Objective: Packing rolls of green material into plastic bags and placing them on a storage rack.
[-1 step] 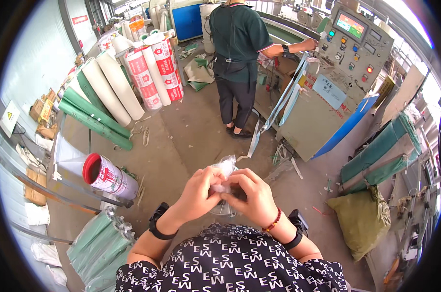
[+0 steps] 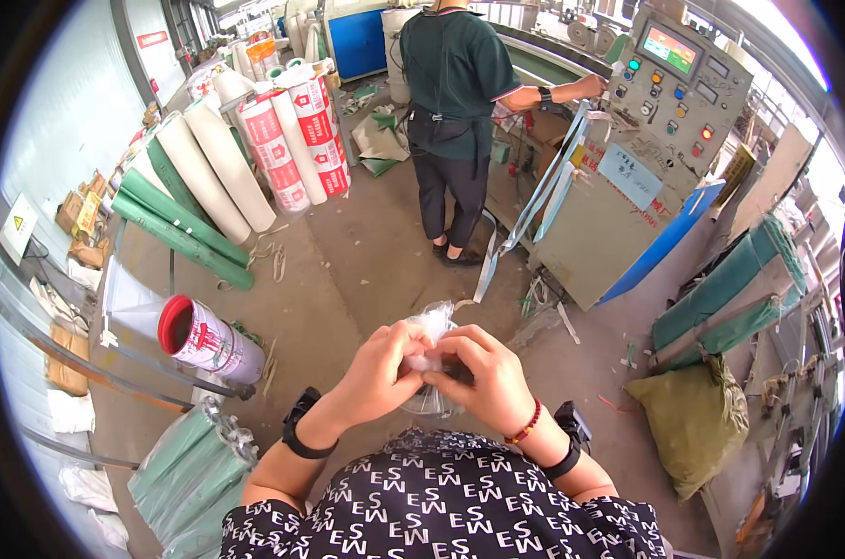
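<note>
Close in front of my body, both hands meet on a piece of clear plastic film (image 2: 434, 321). My left hand (image 2: 382, 365) has its fingers closed on the bunched film from the left. From the other side my right hand (image 2: 478, 371) pinches the same film with thumb and fingers. A crumpled part sticks up above the fingers, and more of the clear film hangs below, between the hands and my patterned shirt. Whether anything is wrapped inside the film, I cannot tell.
A red-rimmed bucket (image 2: 219, 341) stands at left, above plastic-wrapped green rolls (image 2: 194, 480). Tall white and green rolls (image 2: 204, 177) lean farther back. Ahead, a person (image 2: 450, 121) reaches to a control cabinet (image 2: 627, 186). A yellow-green sack (image 2: 691, 424) lies at right.
</note>
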Motion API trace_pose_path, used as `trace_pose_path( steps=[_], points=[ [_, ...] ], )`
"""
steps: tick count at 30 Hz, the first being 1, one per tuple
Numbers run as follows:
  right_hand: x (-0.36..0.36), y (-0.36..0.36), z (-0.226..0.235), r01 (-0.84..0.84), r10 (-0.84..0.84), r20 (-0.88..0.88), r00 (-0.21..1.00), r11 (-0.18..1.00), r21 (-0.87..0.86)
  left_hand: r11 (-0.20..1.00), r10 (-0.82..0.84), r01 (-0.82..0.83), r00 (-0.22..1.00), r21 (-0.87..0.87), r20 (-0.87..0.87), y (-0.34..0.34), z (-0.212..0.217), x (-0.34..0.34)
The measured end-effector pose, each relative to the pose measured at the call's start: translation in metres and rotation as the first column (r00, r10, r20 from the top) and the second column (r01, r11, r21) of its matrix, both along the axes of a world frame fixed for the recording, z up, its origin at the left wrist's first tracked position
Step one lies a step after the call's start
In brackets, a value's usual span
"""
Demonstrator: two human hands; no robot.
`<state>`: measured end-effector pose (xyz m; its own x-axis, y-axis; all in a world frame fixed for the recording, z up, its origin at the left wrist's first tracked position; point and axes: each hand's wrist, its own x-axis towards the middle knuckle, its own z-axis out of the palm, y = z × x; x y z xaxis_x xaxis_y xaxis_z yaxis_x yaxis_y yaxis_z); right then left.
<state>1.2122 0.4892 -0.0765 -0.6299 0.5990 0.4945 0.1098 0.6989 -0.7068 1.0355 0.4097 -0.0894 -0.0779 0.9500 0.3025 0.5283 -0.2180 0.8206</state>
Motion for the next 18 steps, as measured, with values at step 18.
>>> trace_pose_path(
  steps=[18],
  points=[
    [-0.005,0.009,-0.006,0.045,-0.053,0.030,0.998,0.974,0.223,0.996,0.015,0.021,0.923,-0.091,0.386,0.001,0.020,0.020]
  ],
)
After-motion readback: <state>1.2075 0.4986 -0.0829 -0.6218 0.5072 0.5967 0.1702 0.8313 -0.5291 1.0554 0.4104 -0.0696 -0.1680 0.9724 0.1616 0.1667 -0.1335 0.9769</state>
